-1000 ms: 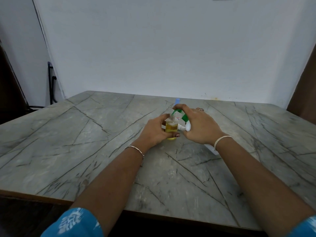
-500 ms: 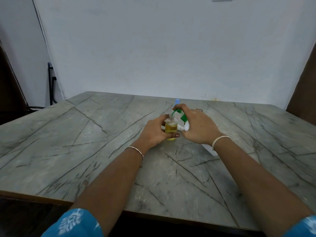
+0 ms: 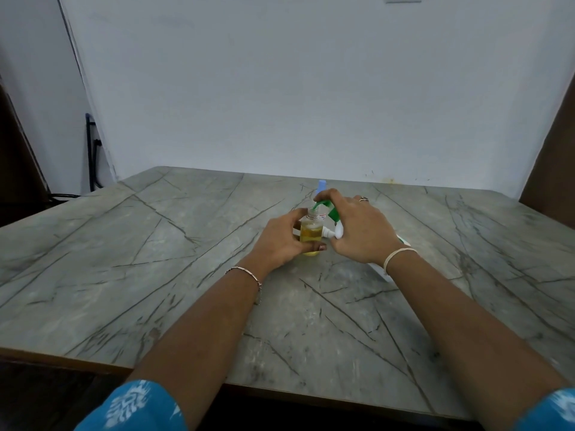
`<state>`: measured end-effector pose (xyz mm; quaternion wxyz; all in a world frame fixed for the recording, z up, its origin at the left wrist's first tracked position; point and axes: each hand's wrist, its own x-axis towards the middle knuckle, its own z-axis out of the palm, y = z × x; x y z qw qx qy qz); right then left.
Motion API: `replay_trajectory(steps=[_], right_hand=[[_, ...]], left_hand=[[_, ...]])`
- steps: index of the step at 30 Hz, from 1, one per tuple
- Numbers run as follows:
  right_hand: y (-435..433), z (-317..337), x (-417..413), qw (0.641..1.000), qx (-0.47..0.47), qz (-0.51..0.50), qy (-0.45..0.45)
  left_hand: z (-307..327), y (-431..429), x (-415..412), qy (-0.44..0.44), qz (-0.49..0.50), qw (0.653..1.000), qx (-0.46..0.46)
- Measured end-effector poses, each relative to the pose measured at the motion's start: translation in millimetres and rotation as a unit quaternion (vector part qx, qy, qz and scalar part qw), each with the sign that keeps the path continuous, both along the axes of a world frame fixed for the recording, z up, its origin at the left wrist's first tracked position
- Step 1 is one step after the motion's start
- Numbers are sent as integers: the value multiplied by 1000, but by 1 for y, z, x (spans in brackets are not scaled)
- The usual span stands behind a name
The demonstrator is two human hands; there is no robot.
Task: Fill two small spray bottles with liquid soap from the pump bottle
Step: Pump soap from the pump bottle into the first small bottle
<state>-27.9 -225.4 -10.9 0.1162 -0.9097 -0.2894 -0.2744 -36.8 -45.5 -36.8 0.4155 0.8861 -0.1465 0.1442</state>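
Mid-table, pumping soap into first small bottle.

I see the left hand (image 3: 281,239) wrapped around the small spray bottle (image 3: 311,233) to steady it upright on the table (image 3: 155,259); amber soap partly fills it. The right hand (image 3: 357,231) presses the pump bottle (image 3: 334,219), fingers curled over its green nozzle (image 3: 320,205) above the open neck. A blue cap (image 3: 321,183) shows behind.

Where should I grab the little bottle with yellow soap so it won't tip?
Probably wrap your fingers around the round middle of the small spray bottle, coming from the left as the left hand does. It stands upright with its neck open, and the green pump nozzle under the right hand takes the top and right.
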Motion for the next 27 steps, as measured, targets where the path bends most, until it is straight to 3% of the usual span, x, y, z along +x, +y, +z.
replay_trajectory(steps=[14,27], right_hand=[[-5,-1,1,1000,-6,17,21],[1,-2,6,1000,-6,-1,-15]], left_hand=[[2,-1,-4,5,2,1000,-8],[2,-1,-5,1,-7,1000,-8]])
